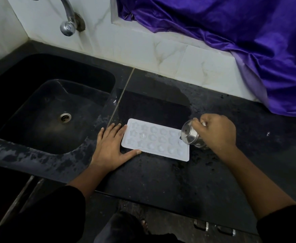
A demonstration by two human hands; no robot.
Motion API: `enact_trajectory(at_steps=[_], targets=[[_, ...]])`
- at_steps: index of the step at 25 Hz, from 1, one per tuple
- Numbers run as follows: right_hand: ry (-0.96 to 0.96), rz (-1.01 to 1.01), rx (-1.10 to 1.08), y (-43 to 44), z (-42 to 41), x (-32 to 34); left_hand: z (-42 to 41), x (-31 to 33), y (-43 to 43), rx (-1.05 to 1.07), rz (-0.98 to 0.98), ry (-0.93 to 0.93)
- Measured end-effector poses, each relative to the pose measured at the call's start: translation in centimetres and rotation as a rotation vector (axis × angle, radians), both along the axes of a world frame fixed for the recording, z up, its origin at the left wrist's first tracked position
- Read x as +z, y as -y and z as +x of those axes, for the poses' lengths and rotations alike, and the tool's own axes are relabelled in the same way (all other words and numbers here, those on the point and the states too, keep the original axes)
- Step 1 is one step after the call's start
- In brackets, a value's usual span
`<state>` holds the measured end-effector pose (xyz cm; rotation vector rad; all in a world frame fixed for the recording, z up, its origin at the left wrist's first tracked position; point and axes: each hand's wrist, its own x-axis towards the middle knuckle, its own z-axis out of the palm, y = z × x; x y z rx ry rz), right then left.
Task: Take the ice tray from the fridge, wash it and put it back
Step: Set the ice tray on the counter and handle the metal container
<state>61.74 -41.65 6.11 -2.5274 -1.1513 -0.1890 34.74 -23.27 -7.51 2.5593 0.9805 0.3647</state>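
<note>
Got the ice tray [155, 140] flat on the black table [161, 181] mid-frame, right of the sink [20, 76]. Left hand [111, 148] palm-down against its left end, fingers [117, 128] straight and spread. Right hand [217, 132] clamped on a tilted steel cup [190, 134] at the right end.

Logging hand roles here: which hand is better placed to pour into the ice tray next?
Right. The right hand grips the steel cup, tilted over the right end of the ice tray; the left hand lies flat against its left edge.
</note>
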Motion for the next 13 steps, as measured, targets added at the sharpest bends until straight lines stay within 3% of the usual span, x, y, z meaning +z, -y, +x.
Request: enact_trajectory(at_steps=[9, 11, 13], targets=[[-0.796, 0.758, -0.252, 4.9, 2.9, 0.3, 0.0, 0.0, -0.1, -0.006, 0.011, -0.001], [-0.812, 0.806, -0.254, 5.4, 3.2, 0.5, 0.0, -0.1, 0.0, -0.005, 0.010, -0.003], [-0.702, 0.709, -0.196, 5.5, 3.5, 0.6, 0.1, -0.1, 0.0, -0.003, 0.009, -0.010]])
